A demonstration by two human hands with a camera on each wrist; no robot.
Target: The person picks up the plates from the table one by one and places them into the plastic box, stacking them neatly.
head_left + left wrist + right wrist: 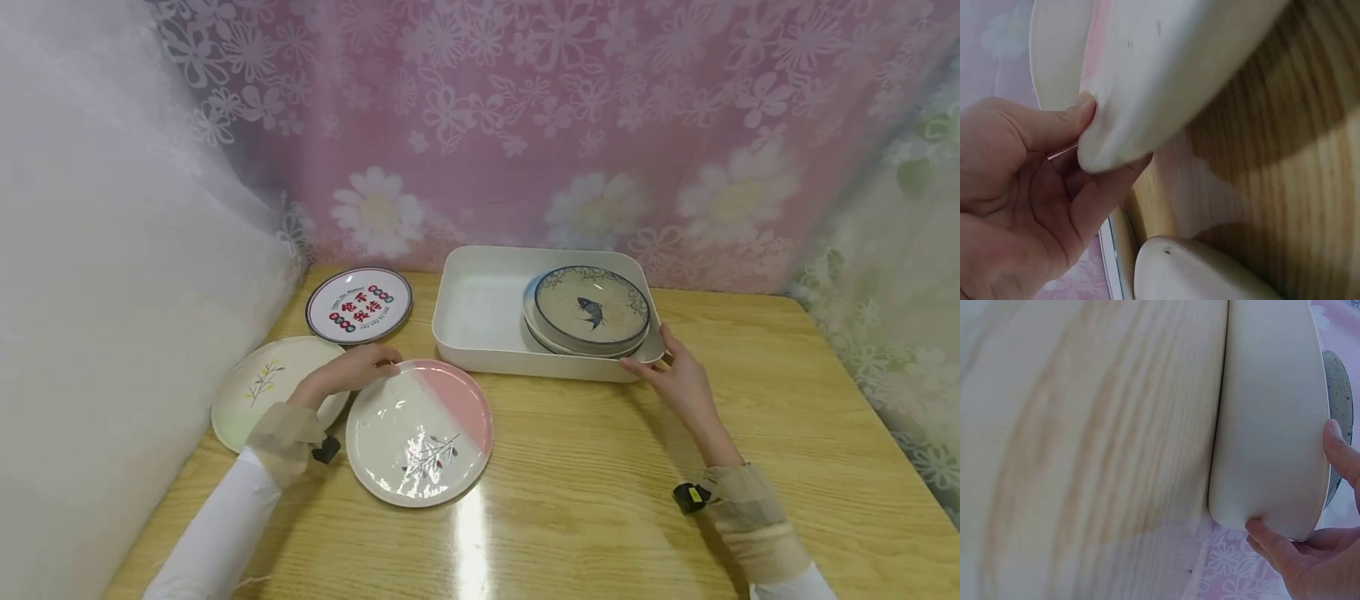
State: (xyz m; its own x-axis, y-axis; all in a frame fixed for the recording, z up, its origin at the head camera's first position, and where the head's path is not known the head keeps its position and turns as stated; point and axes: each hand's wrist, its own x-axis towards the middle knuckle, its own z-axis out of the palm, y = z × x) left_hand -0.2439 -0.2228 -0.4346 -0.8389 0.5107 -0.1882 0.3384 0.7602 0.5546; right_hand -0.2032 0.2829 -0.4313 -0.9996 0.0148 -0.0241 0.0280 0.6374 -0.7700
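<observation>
My left hand (358,367) pinches the upper left edge of a round pink-and-white plate (390,417) with a leafy sprig on it. In the left wrist view the thumb lies on the plate's face and the fingers are beneath; the plate (1141,94) is raised off the wood. A white rectangular bin (487,360) stands at the back, and my right hand (682,385) holds its front right corner, thumb at the front rim and fingers around the side. Inside the bin's right half sits a stack of dishes, topped by a blue-rimmed fish-patterned dish (562,312).
A plate with red lettering (360,304) rests on at least one other plate at the back left. A cream plate with a yellow sprig (243,392) lies partly behind my left forearm. The wooden table (585,500) meets flowered curtains (465,183) at the back and sides.
</observation>
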